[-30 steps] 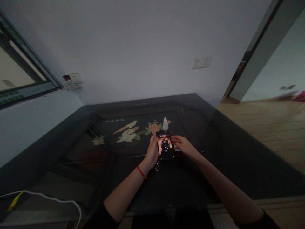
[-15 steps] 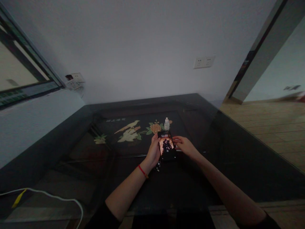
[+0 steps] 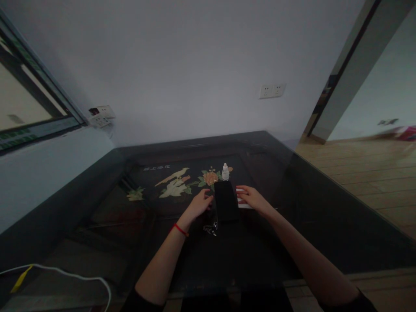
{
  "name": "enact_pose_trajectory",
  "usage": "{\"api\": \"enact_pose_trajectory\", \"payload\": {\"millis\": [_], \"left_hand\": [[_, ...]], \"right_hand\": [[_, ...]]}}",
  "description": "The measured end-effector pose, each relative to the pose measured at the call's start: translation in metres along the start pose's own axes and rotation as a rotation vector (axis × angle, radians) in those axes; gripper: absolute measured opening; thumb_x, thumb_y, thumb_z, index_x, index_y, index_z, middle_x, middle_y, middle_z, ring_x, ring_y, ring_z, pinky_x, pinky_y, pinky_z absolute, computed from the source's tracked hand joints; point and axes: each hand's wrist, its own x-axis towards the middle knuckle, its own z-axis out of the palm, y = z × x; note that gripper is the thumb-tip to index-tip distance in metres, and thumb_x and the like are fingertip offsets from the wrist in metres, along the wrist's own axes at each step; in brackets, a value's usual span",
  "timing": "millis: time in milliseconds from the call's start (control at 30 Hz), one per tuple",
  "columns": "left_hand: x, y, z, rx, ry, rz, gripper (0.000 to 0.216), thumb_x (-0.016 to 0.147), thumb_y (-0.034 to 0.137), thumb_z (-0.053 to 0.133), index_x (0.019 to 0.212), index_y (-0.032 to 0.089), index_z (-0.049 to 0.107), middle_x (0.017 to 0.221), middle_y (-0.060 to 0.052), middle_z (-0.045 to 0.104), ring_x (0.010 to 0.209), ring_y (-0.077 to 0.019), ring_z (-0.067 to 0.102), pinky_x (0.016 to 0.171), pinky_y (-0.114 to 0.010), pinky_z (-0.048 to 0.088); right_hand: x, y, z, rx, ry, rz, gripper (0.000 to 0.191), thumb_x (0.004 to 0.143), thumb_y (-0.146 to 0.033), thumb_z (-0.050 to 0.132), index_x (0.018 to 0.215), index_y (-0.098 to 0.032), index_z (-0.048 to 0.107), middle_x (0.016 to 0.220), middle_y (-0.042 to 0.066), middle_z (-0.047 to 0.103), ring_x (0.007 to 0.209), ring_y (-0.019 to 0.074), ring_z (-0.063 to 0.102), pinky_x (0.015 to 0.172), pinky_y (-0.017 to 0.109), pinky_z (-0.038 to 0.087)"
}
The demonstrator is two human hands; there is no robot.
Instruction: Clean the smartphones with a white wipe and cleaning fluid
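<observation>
A smartphone [image 3: 226, 201] lies on the dark table with its upper face black. Just left of it is my left hand [image 3: 200, 203], apart from the phone, fingers curved and holding nothing. My right hand [image 3: 254, 200] rests on the phone's other side, fingers stretched out over a flat white piece [image 3: 246, 205], perhaps paper or cloth. Whether it presses on that piece I cannot tell. Behind the phone's far end stands a small white dropper bottle [image 3: 225, 172], upright and capped. A shiny small item [image 3: 211, 229], possibly a phone charm or clear wrapping, lies by the near left corner.
The glossy dark table [image 3: 260, 251] bears an inlaid bird and flower picture [image 3: 175, 186]. Beyond it rises a pale wall with a double socket [image 3: 272, 91]. A white cable [image 3: 71, 271] with a yellow tag [image 3: 22, 279] runs at the lower left.
The phone's lit screen showing the time has turned black. My left hand has let go of the phone and moved left. My right hand has barely moved; more of the white piece shows.
</observation>
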Motion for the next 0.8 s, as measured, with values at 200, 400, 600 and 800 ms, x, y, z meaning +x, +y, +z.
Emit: {"api": "enact_pose_trajectory", "payload": {"millis": [200,400,600,800], "left_hand": [[-0.005,0.003,0.006,-0.108,-0.076,-0.036,0.032,0.078,0.022,0.062,0.109,0.015,0.058,0.089,-0.008,0.065,0.072,-0.015,0.062,0.064,-0.028,0.051],[-0.015,0.008,0.008,-0.337,-0.281,-0.02,0.02,0.077,0.02,0.065,0.097,0.015,0.065,0.098,-0.01,0.068,0.084,-0.0161,0.063,0.079,-0.031,0.051],[-0.019,0.001,0.032,-0.42,-0.098,0.101,0.048,0.075,0.022,0.069,0.12,0.018,0.052,0.111,-0.01,0.065,0.091,-0.0189,0.063,0.087,-0.035,0.049],[-0.029,0.014,0.032,-0.482,-0.064,0.08,0.058,0.077,0.027,0.066,0.13,0.023,0.045,0.115,-0.009,0.065,0.081,-0.0173,0.065,0.077,-0.032,0.053]], "right_hand": [[-0.002,0.004,0.008,-0.024,-0.035,-0.04,0.044,0.077,-0.001,0.048,0.119,-0.013,0.054,0.116,0.013,0.066,0.102,0.018,0.065,0.084,0.031,0.055],[-0.007,0.001,0.011,-0.008,-0.022,-0.057,0.041,0.076,-0.005,0.05,0.115,-0.015,0.057,0.111,0.011,0.068,0.097,0.0171,0.066,0.081,0.03,0.056],[-0.018,-0.006,0.021,0.12,-0.003,-0.053,0.043,0.076,-0.007,0.052,0.118,-0.016,0.055,0.112,0.012,0.066,0.096,0.0174,0.066,0.075,0.028,0.058],[-0.018,-0.019,0.002,0.141,0.016,-0.187,0.037,0.082,-0.016,0.052,0.119,-0.014,0.056,0.102,0.013,0.069,0.08,0.0169,0.067,0.068,0.031,0.059]]}}
